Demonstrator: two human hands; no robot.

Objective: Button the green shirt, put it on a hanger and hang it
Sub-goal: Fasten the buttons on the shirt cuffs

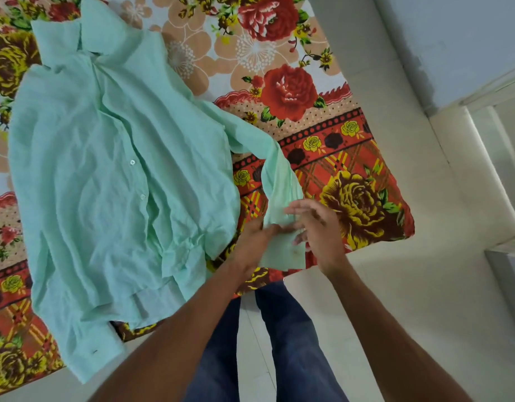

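A mint-green shirt (105, 175) lies spread on a flowered bedsheet (294, 91), collar at the top, front placket with white buttons running down its middle. Its right sleeve reaches toward the bed's corner, and the cuff (282, 250) lies at the edge. My left hand (253, 245) rests on the cuff's left side with the fingers pinching the cloth. My right hand (317, 227) is at the cuff's right side, fingers spread and blurred, touching the fabric. No hanger is in view.
The bed's edge runs diagonally from lower left to the right corner near my hands. Beyond it is a pale tiled floor (424, 285), my legs in blue jeans (279, 343), and a white wall with a door frame (482, 126) on the right.
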